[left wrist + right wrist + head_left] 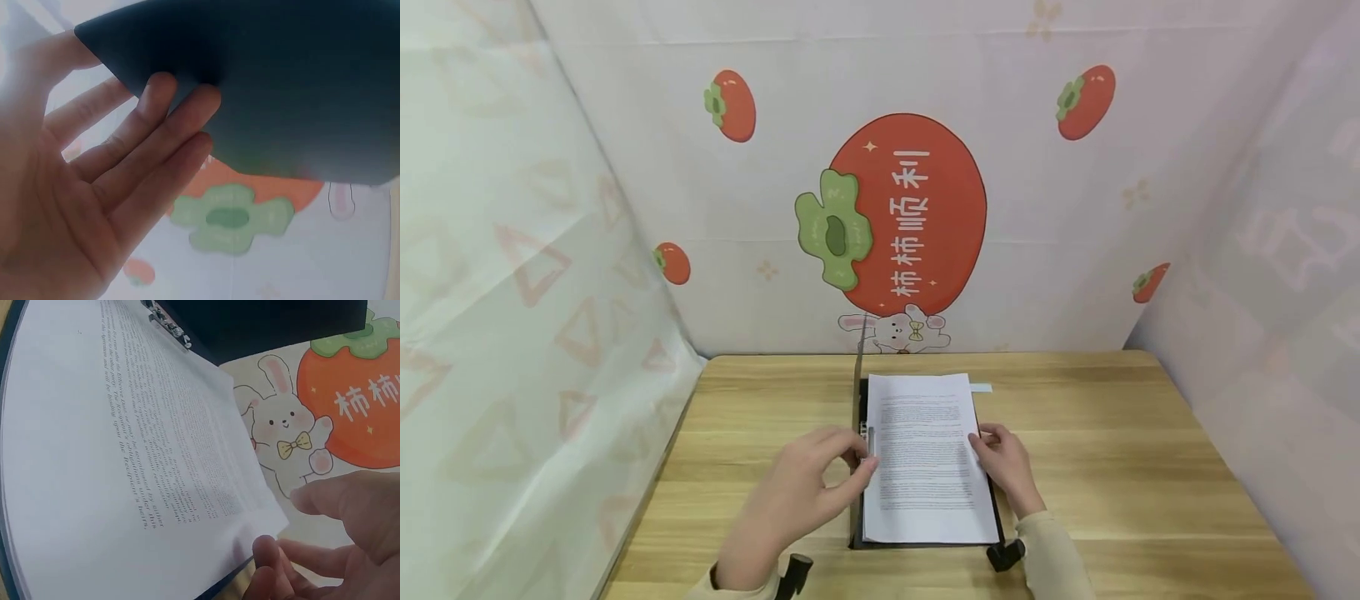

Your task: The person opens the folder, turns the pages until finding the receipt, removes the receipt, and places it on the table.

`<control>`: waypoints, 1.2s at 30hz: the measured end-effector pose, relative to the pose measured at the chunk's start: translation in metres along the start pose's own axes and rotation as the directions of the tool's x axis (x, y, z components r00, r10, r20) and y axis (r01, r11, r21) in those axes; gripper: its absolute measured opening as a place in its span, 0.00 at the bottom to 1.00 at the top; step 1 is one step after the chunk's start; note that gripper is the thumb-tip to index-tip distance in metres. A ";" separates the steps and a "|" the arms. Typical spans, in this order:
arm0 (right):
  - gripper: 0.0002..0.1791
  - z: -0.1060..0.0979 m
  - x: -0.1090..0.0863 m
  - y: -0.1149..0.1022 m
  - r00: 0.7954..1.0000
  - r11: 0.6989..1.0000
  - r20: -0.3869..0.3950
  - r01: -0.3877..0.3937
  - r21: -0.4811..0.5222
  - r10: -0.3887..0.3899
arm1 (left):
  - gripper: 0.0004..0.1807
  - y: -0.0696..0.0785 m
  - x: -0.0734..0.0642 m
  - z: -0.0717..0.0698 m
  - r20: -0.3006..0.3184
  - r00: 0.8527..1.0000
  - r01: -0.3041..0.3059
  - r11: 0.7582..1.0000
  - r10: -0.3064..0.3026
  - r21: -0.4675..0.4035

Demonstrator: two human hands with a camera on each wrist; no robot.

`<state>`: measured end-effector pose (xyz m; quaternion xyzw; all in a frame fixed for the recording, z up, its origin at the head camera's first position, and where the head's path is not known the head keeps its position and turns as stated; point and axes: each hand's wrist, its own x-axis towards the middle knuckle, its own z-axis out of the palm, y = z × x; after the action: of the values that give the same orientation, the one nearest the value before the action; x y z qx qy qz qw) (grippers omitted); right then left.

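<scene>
A dark clip folder (275, 325) lies open on the table with its cover standing upright. A stack of printed paper (925, 462) rests inside, along the metal clip (165, 324) on the left side. My left hand (805, 479) grips the cover near the clip: thumb and forefinger tips reach behind its edge in the left wrist view, and the other fingers lie along the cover's outside (281, 94). What those hidden tips touch cannot be seen. At the stack's right edge, my right hand (1006, 462) touches the paper with loosely bent fingers.
The folder stands on a wooden table (1112, 483). A small pale blue strip (981, 387) shows beyond the paper's top right corner. Behind the table hangs a white printed cloth (1037, 250), with more cloth (512, 333) along both sides.
</scene>
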<state>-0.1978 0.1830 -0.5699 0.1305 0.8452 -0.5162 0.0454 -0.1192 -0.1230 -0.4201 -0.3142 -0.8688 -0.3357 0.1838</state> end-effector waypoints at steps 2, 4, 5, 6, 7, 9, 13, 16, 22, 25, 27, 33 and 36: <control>0.29 0.001 0.000 0.002 1.000 1.000 0.017 -0.015 -0.002 0.015 | 0.08 -0.002 -0.005 -0.007 -0.018 1.000 0.013 1.000 -0.013 -0.019; 0.30 0.002 0.000 0.003 0.999 1.000 0.026 -0.019 0.003 0.019 | 0.08 -0.004 -0.011 -0.013 -0.038 0.999 0.029 0.999 -0.030 -0.024; 0.30 0.003 0.000 0.004 0.999 1.000 0.029 -0.018 0.006 0.017 | 0.09 -0.005 -0.014 -0.015 -0.054 0.998 0.030 0.999 -0.031 -0.026; 0.30 0.003 0.000 0.005 1.000 1.000 0.027 -0.015 0.009 0.015 | 0.09 -0.007 -0.017 -0.018 -0.066 0.997 0.029 0.999 -0.031 -0.036; 0.30 0.003 0.000 0.006 1.000 1.000 0.025 -0.012 0.015 0.011 | 0.10 -0.008 -0.019 -0.019 -0.077 0.996 0.034 0.999 -0.037 -0.043; 0.30 0.003 0.001 0.007 1.000 1.000 0.018 -0.004 0.022 0.003 | 0.11 -0.011 -0.025 -0.024 -0.087 0.994 0.063 0.997 -0.067 -0.046; 0.29 0.002 0.002 0.009 1.000 0.999 0.011 -0.016 0.044 0.016 | 0.10 -0.017 -0.037 -0.033 -0.083 0.982 0.165 0.985 -0.168 -0.042; 0.28 0.002 0.002 0.010 0.999 0.997 0.011 -0.030 0.064 0.030 | 0.08 -0.019 -0.047 -0.039 -0.080 0.965 0.247 0.968 -0.249 -0.031; 0.27 0.003 0.000 0.013 0.999 0.996 0.016 -0.042 0.081 0.041 | 0.08 -0.023 -0.060 -0.043 -0.135 0.935 0.327 0.945 -0.328 -0.032; 0.27 0.003 0.000 0.014 0.999 0.996 0.014 -0.035 0.085 0.034 | 0.10 -0.025 -0.065 -0.045 -0.166 0.924 0.344 0.938 -0.345 -0.037; 0.26 0.004 0.000 0.014 0.999 0.996 0.012 -0.031 0.089 0.030 | 0.10 -0.026 -0.068 -0.046 -0.180 0.918 0.352 0.935 -0.354 -0.042; 0.25 0.004 0.000 0.015 0.999 0.995 0.006 -0.037 0.093 0.037 | 0.11 -0.032 -0.078 -0.049 -0.202 0.893 0.405 0.914 -0.403 -0.038; 0.25 0.004 0.000 0.015 0.999 0.994 0.017 -0.035 0.105 0.034 | 0.09 -0.034 -0.084 -0.052 -0.211 0.861 0.471 0.882 -0.463 -0.017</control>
<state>-0.1941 0.1863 -0.5849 0.1434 0.8142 -0.5600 0.0536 -0.0745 -0.2143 -0.4437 -0.0542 -0.9006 -0.3858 0.1928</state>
